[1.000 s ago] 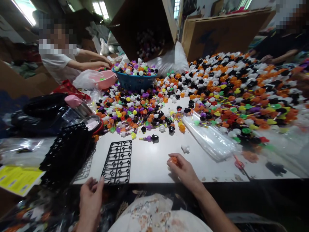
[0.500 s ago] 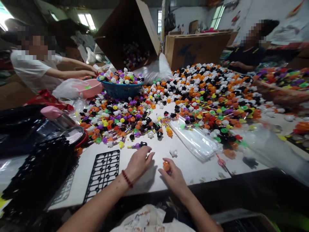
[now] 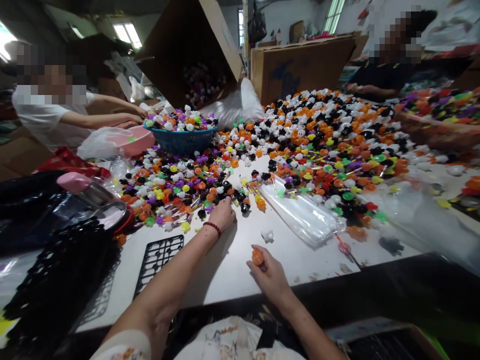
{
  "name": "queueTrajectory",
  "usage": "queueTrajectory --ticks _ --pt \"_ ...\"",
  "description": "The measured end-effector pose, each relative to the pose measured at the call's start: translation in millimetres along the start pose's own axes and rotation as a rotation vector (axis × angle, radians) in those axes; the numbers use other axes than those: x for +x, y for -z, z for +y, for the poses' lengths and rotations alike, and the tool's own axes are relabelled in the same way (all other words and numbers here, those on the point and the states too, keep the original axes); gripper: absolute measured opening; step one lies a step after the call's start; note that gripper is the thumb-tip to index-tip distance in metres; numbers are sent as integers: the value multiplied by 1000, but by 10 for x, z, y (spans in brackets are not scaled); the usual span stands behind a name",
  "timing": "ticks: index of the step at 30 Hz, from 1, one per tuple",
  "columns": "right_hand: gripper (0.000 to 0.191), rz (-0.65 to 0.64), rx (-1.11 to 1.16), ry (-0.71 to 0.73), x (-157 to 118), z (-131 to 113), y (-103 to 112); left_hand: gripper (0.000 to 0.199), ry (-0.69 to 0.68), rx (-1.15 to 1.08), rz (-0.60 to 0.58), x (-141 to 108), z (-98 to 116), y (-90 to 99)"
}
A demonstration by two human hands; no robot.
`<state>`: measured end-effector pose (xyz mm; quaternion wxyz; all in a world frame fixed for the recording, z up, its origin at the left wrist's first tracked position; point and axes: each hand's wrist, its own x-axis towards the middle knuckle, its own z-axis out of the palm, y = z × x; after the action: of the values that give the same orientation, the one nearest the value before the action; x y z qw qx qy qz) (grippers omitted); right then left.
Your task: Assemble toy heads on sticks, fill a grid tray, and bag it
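My left hand (image 3: 222,215) reaches to the near edge of a heap of small plastic figure pieces (image 3: 176,182). Its fingers bend down together among black pieces; whatever they pinch is hidden. Closer to me, my right hand (image 3: 273,275) is closed around an orange pumpkin-shaped piece (image 3: 257,257), its round top showing between thumb and fingers. A single white figure piece (image 3: 267,235) lies on the white tabletop (image 3: 240,270) just beyond the right hand. Partly covered by my left forearm is a black plastic grid tray (image 3: 159,252).
Clear plastic bags (image 3: 300,212) lie right of centre. At left are stacked black grids (image 3: 56,285) and a pink-topped container (image 3: 84,187). A blue basin (image 3: 183,140) of pieces stands farther back, before a tipped cardboard box (image 3: 225,35). Two people sit across the table.
My left hand has moved forward, from beside the grid tray to the heap. The purple, black-topped piece near it is now out of sight. My right hand still holds the orange piece.
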<state>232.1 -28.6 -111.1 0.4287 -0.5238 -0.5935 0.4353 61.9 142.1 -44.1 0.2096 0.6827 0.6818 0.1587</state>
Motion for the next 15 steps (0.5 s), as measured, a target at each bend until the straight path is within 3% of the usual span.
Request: queueTrajectory --ticks 2,5,8,11,13,15 --pt "56 16 -4 -14 -7 -5 -3 34 64 -91 25 -12 -3 61" --pt "56 28 -14 0 -5 -17 21 40 114 -270 51 -143 33 159" --pt "53 -24 72 -23 0 -74 69 36 187 -852 -87 -437 96 212" --pt "50 -32 84 25 0 -218 113 14 435 -1489 -235 -796 152 200" --pt "46 -9 28 108 -3 -343 128 7 569 -1605 -229 -1002 176 164" --pt "40 10 -27 190 -15 -458 129 7 606 -1620 -217 -1157 187 119"
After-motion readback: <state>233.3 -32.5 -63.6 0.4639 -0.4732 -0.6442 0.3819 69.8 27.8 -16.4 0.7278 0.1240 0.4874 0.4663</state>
